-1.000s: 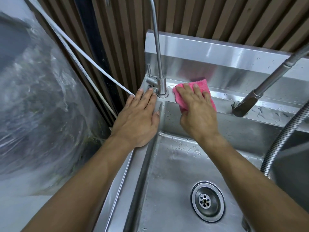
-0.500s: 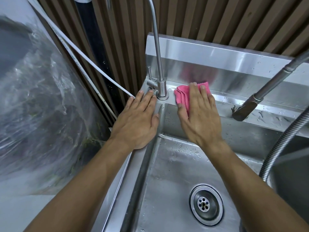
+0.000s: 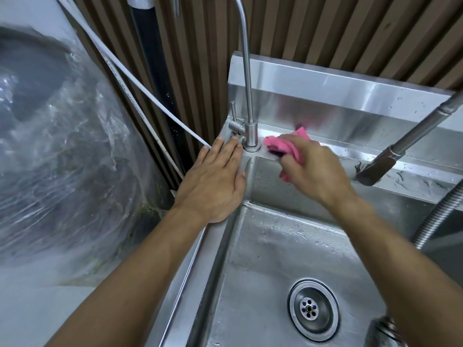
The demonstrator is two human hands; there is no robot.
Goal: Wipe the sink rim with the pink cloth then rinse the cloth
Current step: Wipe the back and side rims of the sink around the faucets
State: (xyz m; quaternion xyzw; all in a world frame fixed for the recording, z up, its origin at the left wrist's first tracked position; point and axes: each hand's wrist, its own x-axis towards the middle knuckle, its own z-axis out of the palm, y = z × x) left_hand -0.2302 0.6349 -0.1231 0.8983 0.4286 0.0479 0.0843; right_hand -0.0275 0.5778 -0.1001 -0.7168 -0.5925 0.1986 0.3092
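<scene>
- Nearest us, the drain [image 3: 313, 310] sits in the wet basin.
- Our left hand [image 3: 215, 180] lies flat, fingers spread, on the sink rim [image 3: 200, 249].
- Our right hand [image 3: 317, 169] bunches the pink cloth [image 3: 280, 145] on the back rim beside the slim faucet [image 3: 250, 136].
- The cloth looks soft, light and limp; we judge a gathered fistful holds it best.

There were two hands: the left hand [image 3: 215, 181] and the right hand [image 3: 317, 169]. One pink cloth [image 3: 285, 146], one steel sink [image 3: 265, 259], one drain [image 3: 313, 309], two faucets: a slim faucet [image 3: 246, 78] and a pull-out sprayer [image 3: 380, 164].
</scene>
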